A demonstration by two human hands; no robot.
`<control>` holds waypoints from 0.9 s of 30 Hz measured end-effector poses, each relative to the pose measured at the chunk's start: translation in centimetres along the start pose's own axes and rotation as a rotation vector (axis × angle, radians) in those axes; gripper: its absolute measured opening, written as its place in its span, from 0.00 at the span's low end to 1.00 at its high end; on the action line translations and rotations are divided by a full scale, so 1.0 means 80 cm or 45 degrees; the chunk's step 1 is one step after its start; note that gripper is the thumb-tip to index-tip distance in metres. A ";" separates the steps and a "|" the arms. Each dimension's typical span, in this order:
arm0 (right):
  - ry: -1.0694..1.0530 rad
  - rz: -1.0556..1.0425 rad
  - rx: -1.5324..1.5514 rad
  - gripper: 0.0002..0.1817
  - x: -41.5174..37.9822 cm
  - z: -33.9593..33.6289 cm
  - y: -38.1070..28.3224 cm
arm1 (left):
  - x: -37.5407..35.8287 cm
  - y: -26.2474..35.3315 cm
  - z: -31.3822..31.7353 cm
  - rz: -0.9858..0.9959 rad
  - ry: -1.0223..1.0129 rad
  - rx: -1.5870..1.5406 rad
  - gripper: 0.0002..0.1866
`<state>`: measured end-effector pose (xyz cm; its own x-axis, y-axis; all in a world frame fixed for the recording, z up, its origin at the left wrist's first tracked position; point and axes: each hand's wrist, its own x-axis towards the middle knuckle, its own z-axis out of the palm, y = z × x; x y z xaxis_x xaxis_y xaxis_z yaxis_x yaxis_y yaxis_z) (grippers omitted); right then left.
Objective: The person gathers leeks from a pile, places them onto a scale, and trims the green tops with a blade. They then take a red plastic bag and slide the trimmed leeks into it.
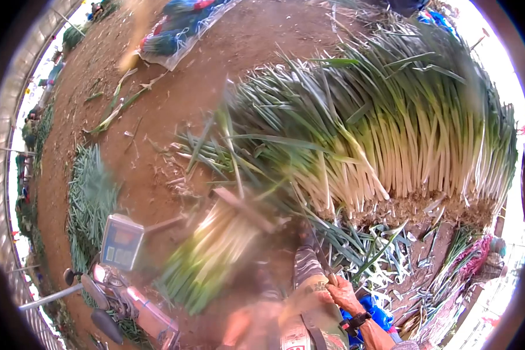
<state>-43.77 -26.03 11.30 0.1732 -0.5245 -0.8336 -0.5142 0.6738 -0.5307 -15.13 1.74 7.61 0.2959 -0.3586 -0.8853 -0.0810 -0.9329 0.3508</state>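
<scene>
In the head view, my right hand (345, 296), with a dark watch on its wrist, is closed round the handle of what looks like a narrow, dark-bladed knife (322, 256), which points away from me beside my leg. My left hand (238, 326) is smeared by motion at the bottom, and its fingers do not show clearly. Ahead of it lies a bunch of green onions (216, 245), white stems toward a wooden bar (245, 208) and green leaves toward the lower left.
A large stack of green onions (402, 128) with rooty ends fills the right. Cut leaves (370, 251) litter the ground below it. A digital scale (122, 242) and a pink motor scooter (149, 312) stand left. More green onions (90, 201) lie behind the scale, and wrapped bundles (181, 29) at the back.
</scene>
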 end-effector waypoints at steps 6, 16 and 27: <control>-0.054 -0.078 -0.422 0.14 0.065 -0.070 -0.033 | 0.000 0.142 0.025 0.053 0.037 0.025 0.22; -0.145 -0.445 -0.525 0.08 0.163 -0.040 -0.156 | 0.020 0.129 0.072 0.052 0.098 -0.253 0.19; -0.497 -0.389 -0.349 0.11 0.411 0.177 -0.215 | 0.004 0.034 0.115 -0.392 0.489 -0.885 0.16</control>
<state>-17.35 -47.53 -9.15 0.6196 -0.4077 -0.6708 -0.5823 0.3343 -0.7410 -24.01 -1.19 5.45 0.5214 0.0609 -0.8511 0.6216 -0.7105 0.3299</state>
